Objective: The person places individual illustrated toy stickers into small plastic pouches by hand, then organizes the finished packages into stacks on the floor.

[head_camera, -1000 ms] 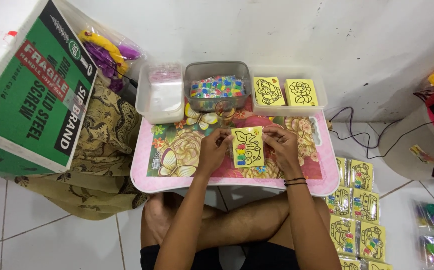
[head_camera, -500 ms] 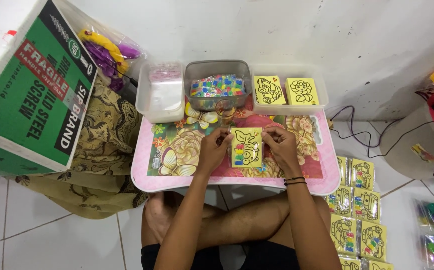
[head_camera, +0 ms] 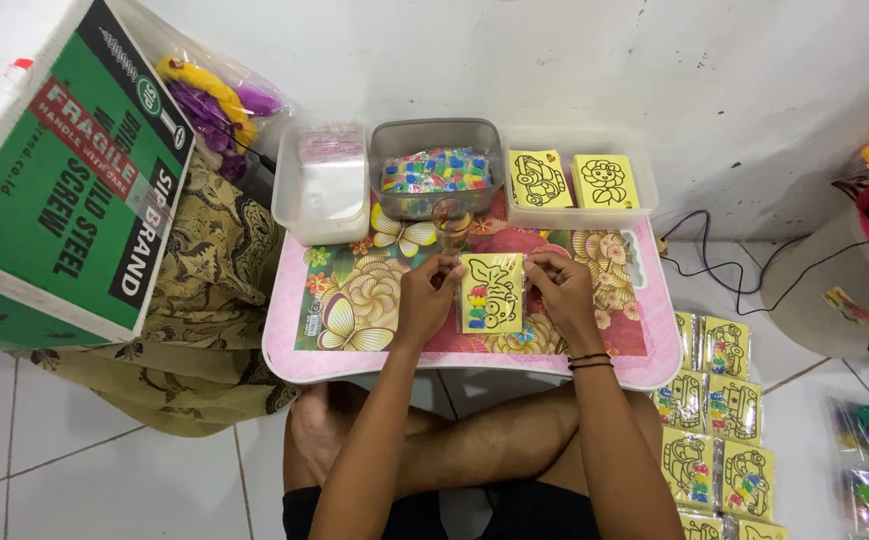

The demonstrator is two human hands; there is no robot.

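A green cardboard box crowds the left edge, beside a patterned cloth. On the pink worktop a clear tub, a tray of coloured bits and a bin of yellow cards line the far rim — probably for easy reach. The left hand and right hand pinch a yellow picture card by its side edges, just above the worktop's middle. Finished packs lie on the floor at right — open tile remains at lower left.
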